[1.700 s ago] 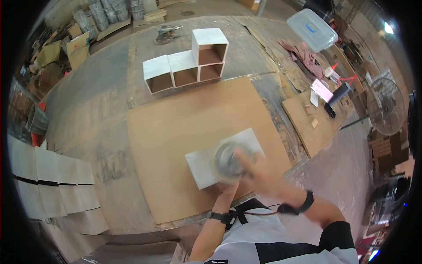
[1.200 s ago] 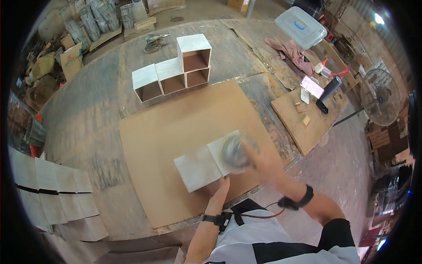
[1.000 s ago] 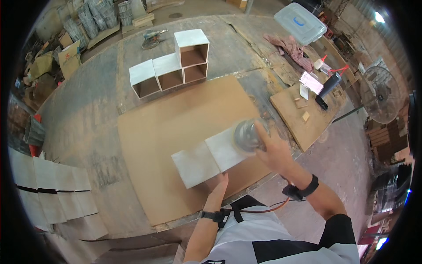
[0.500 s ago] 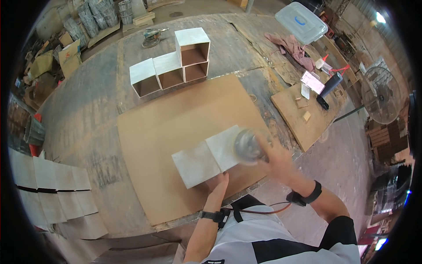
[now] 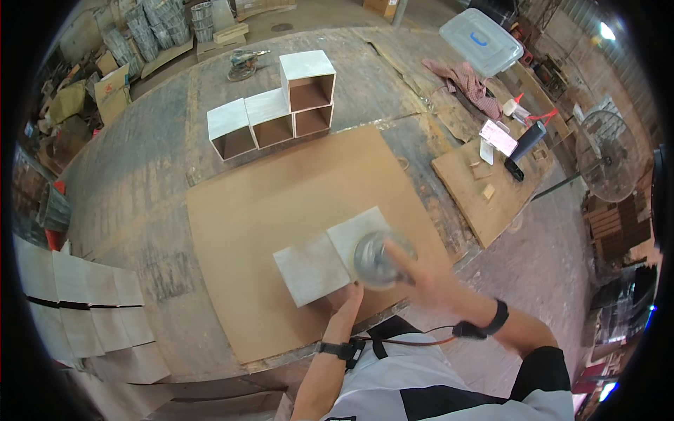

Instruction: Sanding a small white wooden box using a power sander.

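The white box point(image 5: 335, 257) lies on the big brown board point(image 5: 295, 210) near the person, a bit to the right of the middle. The round sander point(image 5: 378, 261) has slid back across the box: a second ago it sat at the far right corner, and now it rubs the near right edge, so more of the top has been gone over. The right hand point(image 5: 421, 277) grips the blurry sander. The left hand point(image 5: 345, 305) presses flat on the near side of the box and has not moved. On the far side stand three white cube boxes point(image 5: 270, 105), one stacked on another. Far right sits a clear tub with a blue handle point(image 5: 481, 41). On the small board at the right lie a pink and white card point(image 5: 499, 135) and a black tube point(image 5: 528, 139).
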Available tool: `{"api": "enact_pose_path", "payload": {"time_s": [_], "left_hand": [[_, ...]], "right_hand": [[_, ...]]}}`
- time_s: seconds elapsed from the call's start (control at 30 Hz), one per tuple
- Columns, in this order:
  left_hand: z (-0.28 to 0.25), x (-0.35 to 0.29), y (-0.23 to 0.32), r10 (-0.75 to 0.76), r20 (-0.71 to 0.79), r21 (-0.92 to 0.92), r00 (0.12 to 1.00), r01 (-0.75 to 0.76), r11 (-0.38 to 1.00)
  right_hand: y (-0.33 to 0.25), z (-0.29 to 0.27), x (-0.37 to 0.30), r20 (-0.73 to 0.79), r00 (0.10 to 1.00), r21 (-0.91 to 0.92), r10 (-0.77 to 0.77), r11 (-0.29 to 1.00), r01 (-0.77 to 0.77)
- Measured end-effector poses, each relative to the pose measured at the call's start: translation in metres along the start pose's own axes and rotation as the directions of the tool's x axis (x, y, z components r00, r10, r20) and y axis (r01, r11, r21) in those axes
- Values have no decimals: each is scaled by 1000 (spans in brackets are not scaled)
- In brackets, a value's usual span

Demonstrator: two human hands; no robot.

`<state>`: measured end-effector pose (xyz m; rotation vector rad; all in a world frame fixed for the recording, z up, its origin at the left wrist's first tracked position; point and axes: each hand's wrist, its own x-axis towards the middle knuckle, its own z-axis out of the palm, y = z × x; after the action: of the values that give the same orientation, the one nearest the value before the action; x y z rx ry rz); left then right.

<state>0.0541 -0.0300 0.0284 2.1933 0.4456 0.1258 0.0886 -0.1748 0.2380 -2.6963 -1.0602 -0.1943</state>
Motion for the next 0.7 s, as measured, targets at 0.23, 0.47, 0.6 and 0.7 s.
{"api": "enact_pose_path", "payload": {"time_s": [0.23, 0.47, 0.6, 0.7], "left_hand": [[14, -14, -19, 53, 32, 378, 998, -61, 924], [16, -13, -24, 232, -74, 417, 970, -181, 891], [5, -18, -16, -43, 83, 388, 996, 8, 922], [12, -6, -9, -166, 90, 325, 982, 129, 937]], "right_hand": [[20, 14, 33, -16, 999, 162, 38, 986, -35], [11, 2, 53, 42, 993, 107, 109, 988, -113], [31, 10, 51, 188, 945, 324, 267, 891, -316], [37, 15, 48, 168, 958, 162, 231, 952, -258]]}}
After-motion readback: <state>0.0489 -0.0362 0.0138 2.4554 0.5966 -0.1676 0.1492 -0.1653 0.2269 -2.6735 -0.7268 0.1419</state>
